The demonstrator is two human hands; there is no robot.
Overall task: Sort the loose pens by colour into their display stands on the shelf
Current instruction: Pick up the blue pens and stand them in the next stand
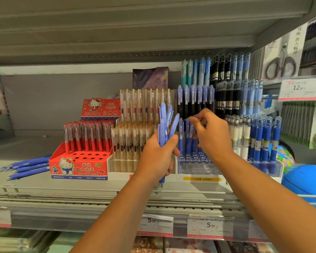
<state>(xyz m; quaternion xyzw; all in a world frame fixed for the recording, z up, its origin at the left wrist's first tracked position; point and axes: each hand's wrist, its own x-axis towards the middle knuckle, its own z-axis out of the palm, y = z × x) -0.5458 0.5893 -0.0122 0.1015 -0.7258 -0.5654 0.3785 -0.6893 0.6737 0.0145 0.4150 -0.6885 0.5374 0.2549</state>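
My left hand [158,154] grips a bunch of several blue pens [167,123], held upright in front of the shelf. My right hand [211,133] reaches over the clear stand of blue pens [195,161]; its curled fingers touch the tops of the pens in the front row, and whether it holds one is hidden. More loose blue pens [28,166] lie flat on the shelf at the left. A red Hello Kitty stand [80,167] with red pens has several empty holes. Beside it stands a clear stand of gold-clip pens [128,137].
Tiered racks of blue and black pens [232,95] fill the back right. A stand of blue and white pens [263,141] is at the right, and beyond it a blue globe [303,179]. Price tags [210,226] hang on the shelf edge. Another shelf hangs close overhead.
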